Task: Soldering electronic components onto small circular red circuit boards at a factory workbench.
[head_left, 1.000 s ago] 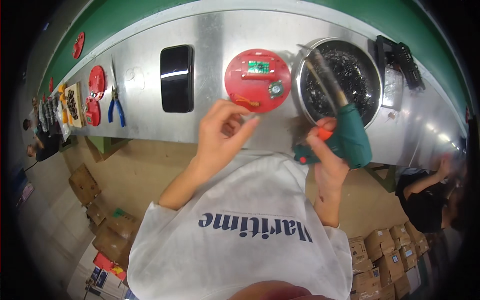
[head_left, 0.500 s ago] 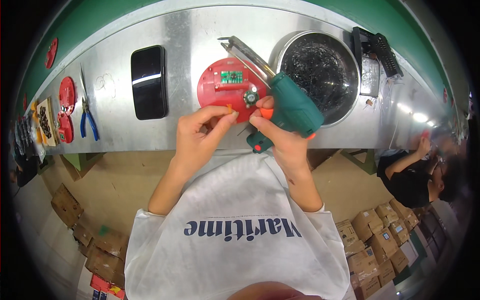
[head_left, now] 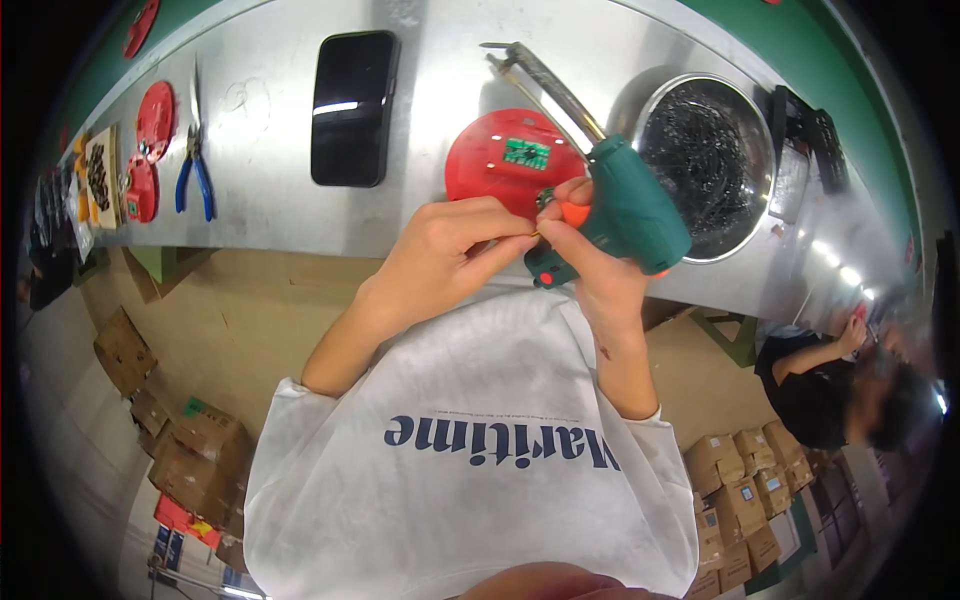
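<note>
Right hand: it is wrapped around the handle of the green gun [head_left: 635, 210], with its fingers [head_left: 572, 190] by the orange trigger [head_left: 577, 213].
Left hand [head_left: 450, 240]: thumb and finger are pinched on a tiny yellow wire [head_left: 538, 234], right beside the right hand [head_left: 605, 275].
Gun: it is over the right side of the red disc [head_left: 478, 160], tip [head_left: 500, 55] past the far edge. It looks hard and a bit heavy at the back. The tip may be hot, so the handle is the safe place.
Wire: probably light and bendy, easy to drop; a fingertip pinch suits it.
Disc: on the table [head_left: 260, 150], likely light, stiff and smooth; best held by its rim.
Green board [head_left: 526, 154]: on the disc, and probably easy to break.
</note>
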`<state>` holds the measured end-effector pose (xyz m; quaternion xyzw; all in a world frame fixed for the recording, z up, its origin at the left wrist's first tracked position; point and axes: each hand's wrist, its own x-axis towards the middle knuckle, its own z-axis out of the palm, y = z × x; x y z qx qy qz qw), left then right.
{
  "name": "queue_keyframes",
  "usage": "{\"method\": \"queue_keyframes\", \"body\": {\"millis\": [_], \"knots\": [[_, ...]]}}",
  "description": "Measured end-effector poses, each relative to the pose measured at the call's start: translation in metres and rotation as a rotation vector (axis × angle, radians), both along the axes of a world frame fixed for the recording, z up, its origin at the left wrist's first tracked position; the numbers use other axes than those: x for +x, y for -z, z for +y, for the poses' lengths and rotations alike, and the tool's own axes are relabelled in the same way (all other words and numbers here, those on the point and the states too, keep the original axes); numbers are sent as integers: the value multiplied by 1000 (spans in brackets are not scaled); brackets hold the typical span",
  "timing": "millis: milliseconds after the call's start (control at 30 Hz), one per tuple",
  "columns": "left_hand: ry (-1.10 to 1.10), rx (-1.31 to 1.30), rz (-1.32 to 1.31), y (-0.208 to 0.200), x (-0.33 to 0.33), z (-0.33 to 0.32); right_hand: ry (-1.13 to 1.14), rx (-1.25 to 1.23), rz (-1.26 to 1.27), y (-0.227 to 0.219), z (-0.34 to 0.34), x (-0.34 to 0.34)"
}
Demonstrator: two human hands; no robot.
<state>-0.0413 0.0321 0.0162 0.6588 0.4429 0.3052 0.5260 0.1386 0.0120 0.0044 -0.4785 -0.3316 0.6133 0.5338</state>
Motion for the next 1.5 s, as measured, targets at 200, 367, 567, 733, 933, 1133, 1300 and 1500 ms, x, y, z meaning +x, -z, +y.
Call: {"method": "queue_keyframes", "body": {"millis": [200, 367, 567, 733, 933, 1133, 1300, 1500], "knots": [[-87, -43, -85, 14, -5, -16, 54, -76, 74, 0, -2, -4], [-291, -264, -320, 15, 1, -28, 60, -176, 105, -5, -1, -5], [-239, -301, -271, 17, 6, -25, 9, -202, 172, -11, 1, -9], [-126, -92, -184, 19, 2, -18, -16, -99, 18, -5, -1, -6], [-194, -330, -320, 16, 0, -21, 55, -168, 76, -8, -1, -10], [-438, -577, -521, 10, 7, -24, 84, -229, 95, -5, -1, -7], [-296, -326, -350, 10, 14, -23, 67, -157, 127, 1, 1, -9], [-204, -44, -76, 8, 19, -21, 42, -180, 124, 0, 4, -4]]}}
